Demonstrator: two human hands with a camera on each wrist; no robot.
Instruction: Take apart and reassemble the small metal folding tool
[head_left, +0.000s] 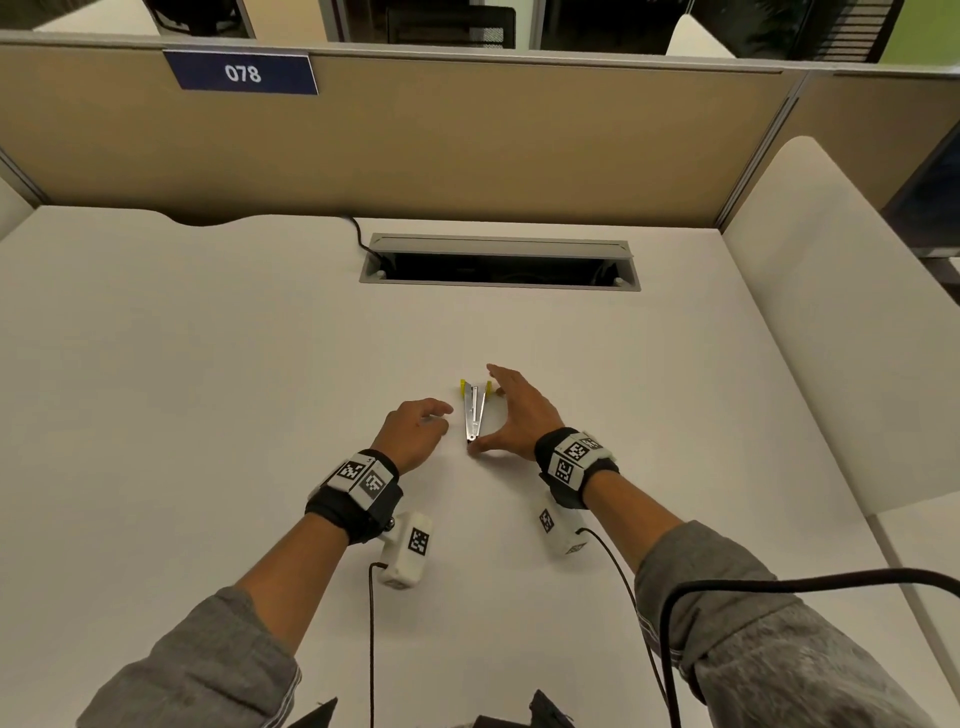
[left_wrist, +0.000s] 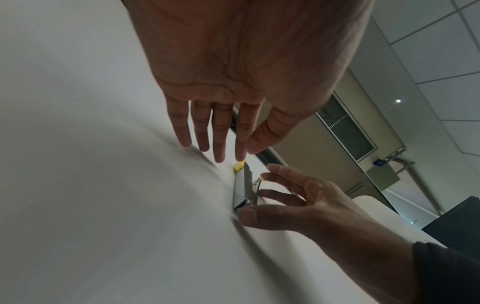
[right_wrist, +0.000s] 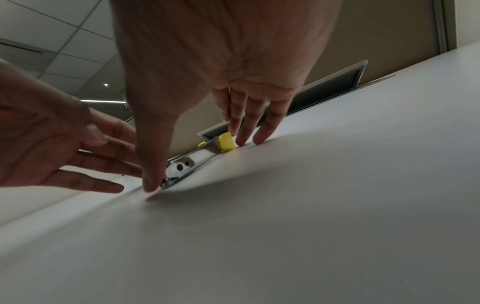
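Observation:
The small metal folding tool (head_left: 475, 413) lies on the white desk (head_left: 208, 364), its two steel arms spread in a narrow V with yellow tips (head_left: 463, 385) at the far end. My right hand (head_left: 498, 413) spans it from the right. The thumb touches the hinge end (right_wrist: 168, 181), and the straight fingers reach the desk beside a yellow tip (right_wrist: 225, 142). My left hand (head_left: 445, 415) hovers just left of the tool (left_wrist: 244, 189), fingers relaxed and holding nothing.
An open cable slot (head_left: 498, 262) is set into the desk behind the tool, before a tan partition (head_left: 467, 145). Black cables (head_left: 371, 623) run from both wrist cameras toward the near edge. A white side panel (head_left: 831, 312) borders the desk on the right.

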